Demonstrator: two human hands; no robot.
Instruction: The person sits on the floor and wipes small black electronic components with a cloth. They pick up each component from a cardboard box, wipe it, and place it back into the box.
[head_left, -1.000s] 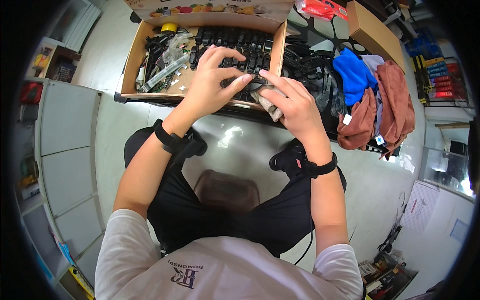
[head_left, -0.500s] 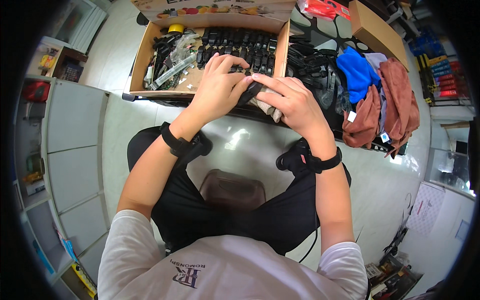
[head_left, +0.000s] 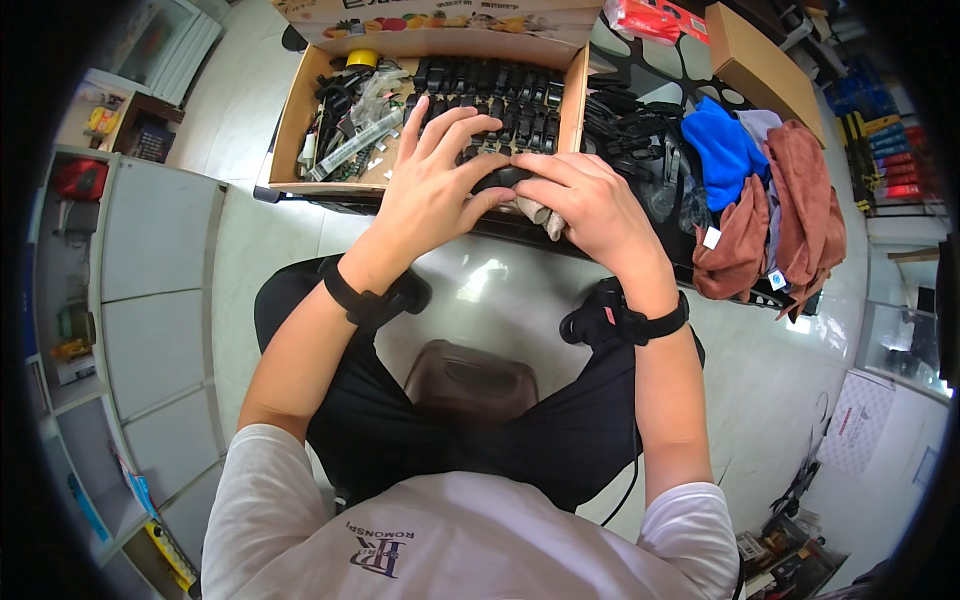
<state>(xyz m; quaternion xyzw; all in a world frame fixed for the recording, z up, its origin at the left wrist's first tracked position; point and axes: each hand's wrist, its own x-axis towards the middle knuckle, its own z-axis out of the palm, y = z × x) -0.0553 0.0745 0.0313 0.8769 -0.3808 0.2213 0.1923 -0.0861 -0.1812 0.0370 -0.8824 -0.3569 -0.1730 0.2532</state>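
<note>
Both hands meet at the near edge of an open cardboard box (head_left: 325,188). Between them is a small, rounded black piece (head_left: 503,179), whose exact kind I cannot make out. My left hand (head_left: 428,190) pinches its left side with thumb and forefinger, the other fingers spread over the box. My right hand (head_left: 600,205) holds its right side, and a beige cloth (head_left: 538,213) is bunched under those fingers. Rows of similar-looking black pieces (head_left: 490,75) fill the right part of the box, partly hidden by my left fingers.
The box's left part holds loose dark parts, clear plastic wrap (head_left: 375,105) and a yellow roll (head_left: 361,60). To its right lie a heap of black parts (head_left: 625,130), a blue cloth (head_left: 720,150) and brown cloths (head_left: 800,190). Below the table, a brown stool (head_left: 470,375) shows between my legs.
The left fingers have opened out and extended farther over the box. The black piece has turned from a steep tilt to nearly level, still between both hands. The whole view has shifted slightly.
</note>
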